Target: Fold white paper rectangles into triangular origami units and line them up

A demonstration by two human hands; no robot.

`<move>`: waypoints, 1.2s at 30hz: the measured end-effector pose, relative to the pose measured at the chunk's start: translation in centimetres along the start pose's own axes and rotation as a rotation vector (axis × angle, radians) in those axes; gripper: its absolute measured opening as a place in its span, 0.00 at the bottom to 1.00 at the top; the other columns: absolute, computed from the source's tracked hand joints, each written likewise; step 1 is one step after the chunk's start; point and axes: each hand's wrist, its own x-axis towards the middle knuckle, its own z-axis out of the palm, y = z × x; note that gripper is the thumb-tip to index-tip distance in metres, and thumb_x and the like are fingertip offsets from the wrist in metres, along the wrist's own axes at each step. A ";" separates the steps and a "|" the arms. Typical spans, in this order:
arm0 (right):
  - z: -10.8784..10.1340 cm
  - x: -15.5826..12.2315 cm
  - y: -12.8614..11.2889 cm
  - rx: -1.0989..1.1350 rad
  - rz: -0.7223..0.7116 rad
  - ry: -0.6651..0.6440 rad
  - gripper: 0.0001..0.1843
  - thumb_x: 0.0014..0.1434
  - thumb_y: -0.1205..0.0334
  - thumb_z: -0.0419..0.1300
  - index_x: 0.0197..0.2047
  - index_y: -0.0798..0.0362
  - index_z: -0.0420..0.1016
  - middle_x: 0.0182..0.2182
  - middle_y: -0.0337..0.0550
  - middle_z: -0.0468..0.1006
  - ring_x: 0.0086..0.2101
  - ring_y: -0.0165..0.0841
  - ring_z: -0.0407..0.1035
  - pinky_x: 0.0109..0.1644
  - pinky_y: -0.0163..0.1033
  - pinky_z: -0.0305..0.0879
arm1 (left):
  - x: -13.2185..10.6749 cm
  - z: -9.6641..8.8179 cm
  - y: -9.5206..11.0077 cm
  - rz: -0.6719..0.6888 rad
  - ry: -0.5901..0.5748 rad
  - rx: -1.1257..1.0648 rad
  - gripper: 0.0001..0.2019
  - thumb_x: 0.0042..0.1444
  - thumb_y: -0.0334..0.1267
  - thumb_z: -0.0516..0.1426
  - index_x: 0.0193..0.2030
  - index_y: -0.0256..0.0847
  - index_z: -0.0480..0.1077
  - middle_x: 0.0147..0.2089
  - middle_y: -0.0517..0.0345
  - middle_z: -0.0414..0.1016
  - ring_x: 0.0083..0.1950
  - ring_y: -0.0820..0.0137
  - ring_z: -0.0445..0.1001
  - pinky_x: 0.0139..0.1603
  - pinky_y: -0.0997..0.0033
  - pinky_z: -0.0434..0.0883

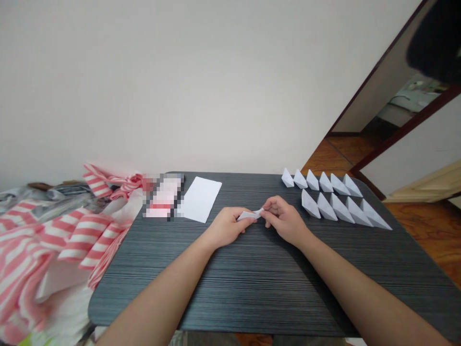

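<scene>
A small folded white paper (248, 215) is held between my two hands above the middle of the dark table. My left hand (227, 226) pinches its left end between thumb and fingers. At its right end, the thumb and index finger of my right hand (283, 218) close on the paper's tip. Two rows of folded white paper boats stand to the right of my right hand, among them a front-row boat (310, 204) and a back-row boat (312, 180). Flat white sheets of paper (201, 198) lie left of my left hand.
The dark wood-grain table (151, 274) stands against a pale wall (216, 86). A pixelated item (163, 197) lies at its back left. Red-and-white striped cloth (84, 233) is heaped beside the left edge. Wooden floor (428, 226) and a mirror (360, 110) show at the right.
</scene>
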 end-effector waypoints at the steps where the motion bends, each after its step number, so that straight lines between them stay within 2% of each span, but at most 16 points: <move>1: 0.0 0.0 0.0 -0.026 -0.005 0.006 0.06 0.57 0.59 0.58 0.37 0.50 0.64 0.25 0.36 0.72 0.21 0.29 0.69 0.26 0.34 0.64 | 0.0 0.0 0.0 -0.004 0.002 -0.006 0.14 0.55 0.45 0.53 0.38 0.38 0.74 0.22 0.61 0.70 0.23 0.74 0.65 0.26 0.77 0.60; 3: -0.2 0.1 -0.2 -0.100 -0.027 0.011 0.05 0.58 0.58 0.57 0.35 0.51 0.68 0.24 0.37 0.72 0.21 0.30 0.69 0.26 0.35 0.64 | 0.0 0.0 0.0 -0.012 0.010 -0.019 0.14 0.55 0.45 0.53 0.38 0.38 0.74 0.22 0.61 0.69 0.23 0.74 0.65 0.27 0.77 0.61; 6: -0.4 0.1 -0.6 -0.185 -0.094 0.003 0.08 0.59 0.58 0.56 0.37 0.50 0.75 0.31 0.42 0.76 0.21 0.29 0.69 0.28 0.37 0.66 | 0.1 0.0 -0.1 -0.010 0.025 -0.036 0.14 0.56 0.44 0.52 0.38 0.38 0.74 0.21 0.61 0.69 0.23 0.75 0.66 0.27 0.77 0.61; 8: -0.6 0.2 -0.8 -0.203 -0.134 -0.006 0.10 0.59 0.58 0.55 0.39 0.49 0.77 0.35 0.44 0.76 0.22 0.30 0.69 0.30 0.39 0.68 | 0.1 0.0 -0.2 -0.008 0.036 -0.045 0.14 0.56 0.44 0.52 0.37 0.38 0.74 0.21 0.61 0.69 0.23 0.75 0.65 0.27 0.77 0.61; 11: -0.6 0.2 -1.0 -0.207 -0.159 -0.018 0.11 0.59 0.57 0.55 0.38 0.48 0.79 0.36 0.44 0.77 0.23 0.30 0.70 0.32 0.40 0.69 | 0.1 0.0 -0.3 -0.019 0.049 -0.057 0.14 0.56 0.45 0.52 0.37 0.38 0.74 0.21 0.61 0.69 0.23 0.75 0.66 0.27 0.77 0.62; 16: -0.7 0.3 -1.0 -0.198 -0.152 -0.082 0.13 0.60 0.57 0.54 0.40 0.48 0.79 0.37 0.45 0.76 0.23 0.30 0.69 0.32 0.39 0.70 | 0.2 0.1 -0.4 -0.030 0.053 -0.078 0.14 0.55 0.45 0.52 0.37 0.37 0.73 0.21 0.61 0.69 0.23 0.75 0.66 0.27 0.77 0.62; 27: -0.7 0.2 -0.8 -0.152 -0.159 -0.116 0.12 0.60 0.59 0.54 0.43 0.48 0.78 0.38 0.44 0.74 0.24 0.28 0.68 0.30 0.37 0.68 | 0.2 0.0 -0.7 -0.023 0.054 -0.094 0.14 0.56 0.44 0.52 0.37 0.38 0.73 0.20 0.62 0.69 0.23 0.75 0.67 0.27 0.77 0.63; 32: -0.8 0.3 -0.9 -0.161 -0.161 -0.138 0.11 0.60 0.60 0.54 0.39 0.50 0.78 0.36 0.44 0.74 0.24 0.28 0.68 0.31 0.37 0.68 | 0.2 0.0 -0.8 -0.027 0.049 -0.082 0.14 0.56 0.44 0.52 0.37 0.37 0.73 0.21 0.61 0.69 0.23 0.75 0.67 0.27 0.77 0.62; 36: -0.9 0.4 -1.2 -0.197 -0.171 -0.160 0.11 0.61 0.62 0.53 0.34 0.51 0.77 0.33 0.43 0.74 0.30 0.32 0.70 0.34 0.37 0.68 | 0.2 0.1 -0.7 -0.031 0.036 -0.077 0.13 0.56 0.43 0.52 0.37 0.37 0.73 0.21 0.62 0.69 0.23 0.76 0.67 0.27 0.77 0.63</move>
